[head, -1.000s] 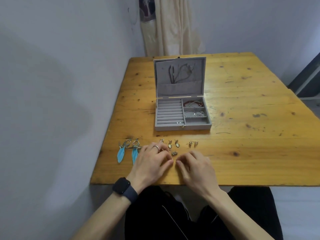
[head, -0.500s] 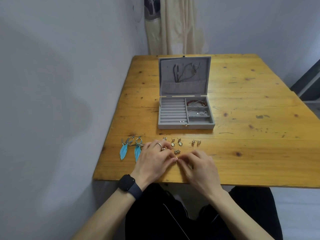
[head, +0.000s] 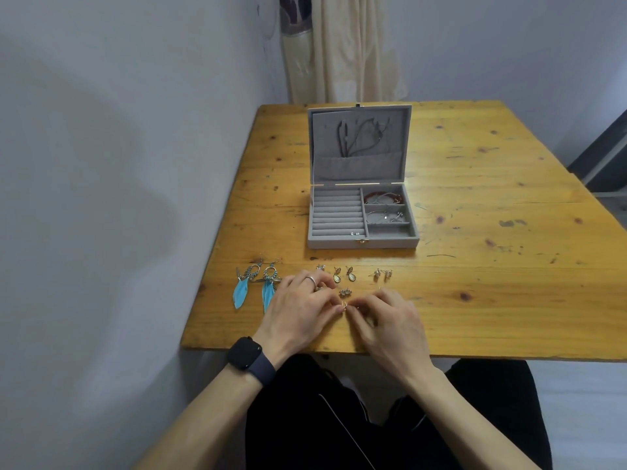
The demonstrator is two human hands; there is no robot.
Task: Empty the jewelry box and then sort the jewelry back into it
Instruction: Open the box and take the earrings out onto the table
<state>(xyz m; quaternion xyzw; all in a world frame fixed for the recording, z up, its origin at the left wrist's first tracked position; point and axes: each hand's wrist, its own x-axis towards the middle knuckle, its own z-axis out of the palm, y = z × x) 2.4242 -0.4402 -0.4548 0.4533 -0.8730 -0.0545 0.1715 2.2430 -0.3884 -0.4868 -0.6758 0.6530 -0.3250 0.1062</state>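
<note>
The grey jewelry box (head: 363,244) stands open mid-table, with cord necklaces (head: 359,137) hanging in its lid and bracelets (head: 383,198) in the right compartments. In front of it lie a pair of blue feather earrings (head: 254,290), two oval-stone earrings (head: 343,275), a pair of small studs (head: 381,273) and a cluster earring (head: 346,292). My left hand (head: 302,313) and my right hand (head: 386,320) meet fingertip to fingertip near the table's front edge. Together they pinch a tiny gold earring (head: 344,304).
The wooden table (head: 492,300) is pushed against the wall on the left, and a curtain (head: 339,49) hangs behind it. A dark watch (head: 246,357) is on my left wrist and a ring (head: 310,279) on a left finger. My dark-trousered lap is below the table edge.
My hands have drawn together, and their fingertips now close on the tiny earring between them. The camera has shifted slightly; the laid-out jewelry has not moved.
</note>
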